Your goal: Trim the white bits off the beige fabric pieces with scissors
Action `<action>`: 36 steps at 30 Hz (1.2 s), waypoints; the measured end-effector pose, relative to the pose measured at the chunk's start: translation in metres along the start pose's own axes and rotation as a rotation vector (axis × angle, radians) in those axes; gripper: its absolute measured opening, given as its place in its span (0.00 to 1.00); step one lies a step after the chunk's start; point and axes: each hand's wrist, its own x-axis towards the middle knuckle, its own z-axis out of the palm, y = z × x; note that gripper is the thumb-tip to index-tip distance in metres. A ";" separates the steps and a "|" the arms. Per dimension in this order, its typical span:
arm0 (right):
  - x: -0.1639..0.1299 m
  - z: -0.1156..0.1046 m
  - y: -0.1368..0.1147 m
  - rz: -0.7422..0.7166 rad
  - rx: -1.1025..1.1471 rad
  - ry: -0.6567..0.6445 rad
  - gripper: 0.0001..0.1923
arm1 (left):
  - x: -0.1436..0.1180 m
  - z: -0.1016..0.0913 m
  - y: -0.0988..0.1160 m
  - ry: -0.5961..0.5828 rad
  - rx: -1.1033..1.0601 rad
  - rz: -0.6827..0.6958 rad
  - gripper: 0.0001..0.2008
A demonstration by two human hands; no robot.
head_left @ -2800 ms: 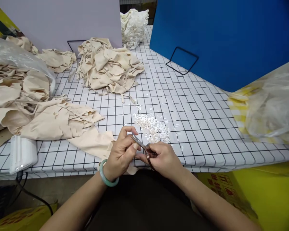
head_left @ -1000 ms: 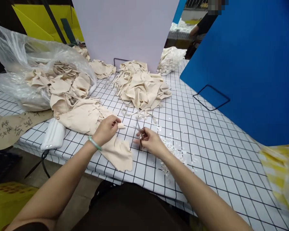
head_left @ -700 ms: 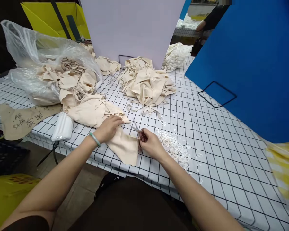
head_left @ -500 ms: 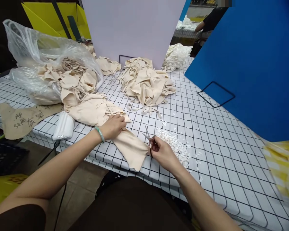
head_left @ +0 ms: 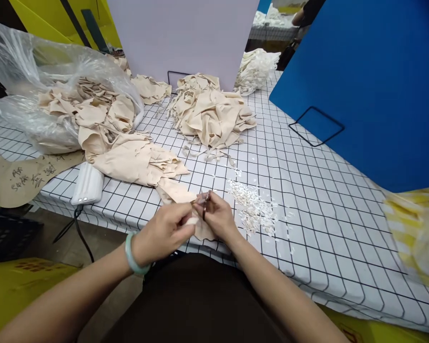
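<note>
Both of your hands have come back from the cloth heap to the near edge of the worktop (head_left: 307, 200), drawing the beige cloth piece (head_left: 175, 191) along with them. Your left hand (head_left: 164, 232) now has its fingers pinched on the cloth's near end, while your right hand (head_left: 218, 216) is closed around the scissors (head_left: 204, 205). With blades and fingertips nearly touching, a hurried snip could nick your left fingers, and the cloth, overhanging the edge, could slip off.
</note>
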 end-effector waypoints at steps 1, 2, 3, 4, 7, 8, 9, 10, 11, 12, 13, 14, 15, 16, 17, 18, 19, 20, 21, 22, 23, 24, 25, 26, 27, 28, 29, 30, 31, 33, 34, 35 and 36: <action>0.005 0.004 0.002 -0.002 0.043 0.015 0.12 | -0.007 0.004 -0.001 -0.058 -0.051 -0.044 0.12; 0.009 0.006 0.003 -0.006 0.076 0.024 0.13 | -0.012 0.007 -0.003 -0.127 -0.121 -0.103 0.12; 0.011 0.006 0.003 -0.015 0.097 0.027 0.13 | -0.017 0.011 -0.007 -0.195 -0.219 -0.174 0.10; 0.012 0.004 0.002 -0.027 0.109 0.019 0.12 | -0.020 0.015 -0.011 -0.249 -0.343 -0.250 0.08; 0.014 -0.004 -0.002 -0.059 0.108 -0.012 0.10 | -0.022 0.027 -0.026 -0.255 -0.754 -0.417 0.09; 0.015 -0.006 -0.002 -0.058 0.077 -0.049 0.09 | -0.022 0.030 -0.030 -0.219 -0.854 -0.447 0.11; 0.017 -0.006 0.000 -0.052 0.036 -0.104 0.08 | -0.022 0.033 -0.032 -0.175 -0.914 -0.462 0.13; 0.019 -0.005 0.003 -0.045 -0.009 -0.164 0.07 | -0.023 0.036 -0.034 -0.131 -0.938 -0.461 0.15; 0.022 -0.003 0.006 -0.039 -0.056 -0.222 0.09 | -0.025 0.038 -0.034 -0.101 -0.935 -0.442 0.16; 0.025 0.000 0.010 -0.036 -0.098 -0.262 0.10 | -0.027 0.039 -0.033 -0.085 -0.913 -0.407 0.17; 0.028 0.003 0.013 -0.036 -0.129 -0.278 0.11 | -0.029 0.041 -0.031 -0.074 -0.888 -0.363 0.17; 0.030 0.006 0.015 -0.040 -0.148 -0.272 0.10 | -0.031 0.042 -0.029 -0.058 -0.879 -0.323 0.17; 0.032 0.009 0.016 -0.045 -0.156 -0.255 0.09 | -0.033 0.043 -0.028 -0.030 -0.897 -0.305 0.17; 0.033 0.012 0.014 -0.048 -0.156 -0.234 0.07 | -0.033 0.043 -0.026 0.019 -0.948 -0.312 0.16; 0.032 0.013 0.010 -0.051 -0.140 -0.211 0.05 | -0.032 0.044 -0.025 0.090 -1.025 -0.339 0.15; 0.031 0.013 0.005 -0.055 -0.110 -0.189 0.05 | -0.030 0.043 -0.025 0.164 -1.118 -0.375 0.13; 0.029 0.012 -0.002 -0.055 -0.072 -0.167 0.05 | -0.026 0.043 -0.024 0.217 -1.212 -0.409 0.12; 0.026 0.010 -0.009 -0.051 -0.031 -0.148 0.06 | -0.021 0.041 -0.023 0.235 -1.292 -0.432 0.11; 0.022 0.007 -0.017 -0.044 0.009 -0.130 0.07 | -0.016 0.039 -0.022 0.217 -1.345 -0.444 0.11; 0.018 0.003 -0.024 -0.042 0.043 -0.115 0.08 | -0.010 0.038 -0.020 0.176 -1.362 -0.448 0.11; 0.015 -0.002 -0.030 -0.048 0.063 -0.102 0.09 | -0.005 0.035 -0.018 0.137 -1.340 -0.450 0.11; 0.011 -0.006 -0.035 -0.063 0.066 -0.083 0.10 | -0.001 0.033 -0.016 0.111 -1.281 -0.451 0.11; 0.008 -0.011 -0.039 -0.084 0.060 -0.061 0.10 | 0.001 0.032 -0.013 0.099 -1.195 -0.443 0.10; 0.005 -0.016 -0.042 -0.106 0.052 -0.037 0.10 | 0.003 0.030 -0.010 0.092 -1.095 -0.421 0.10; 0.002 -0.020 -0.044 -0.121 0.049 -0.016 0.10 | 0.004 0.027 -0.006 0.081 -0.993 -0.380 0.11; 0.000 -0.024 -0.046 -0.123 0.052 -0.003 0.10 | 0.004 0.025 -0.002 0.062 -0.892 -0.324 0.11; -0.003 -0.026 -0.046 -0.109 0.066 0.002 0.11 | 0.004 0.022 0.002 0.040 -0.796 -0.262 0.12; -0.006 -0.027 -0.046 -0.083 0.088 0.003 0.11 | 0.003 0.019 0.006 0.022 -0.701 -0.199 0.12; -0.009 -0.028 -0.045 -0.046 0.116 0.001 0.12 | 0.003 0.015 0.010 0.015 -0.606 -0.142 0.13; -0.015 -0.024 -0.040 0.038 0.171 0.002 0.14 | 0.005 0.010 0.017 0.055 -0.414 -0.037 0.13; -0.019 -0.020 -0.037 0.077 0.194 0.007 0.15 | 0.007 0.009 0.019 0.102 -0.325 0.015 0.13; -0.022 -0.016 -0.034 0.110 0.216 0.016 0.17 | 0.009 0.009 0.020 0.157 -0.253 0.066 0.12; -0.025 -0.011 -0.030 0.140 0.238 0.026 0.18 | 0.012 0.011 0.020 0.201 -0.211 0.112 0.12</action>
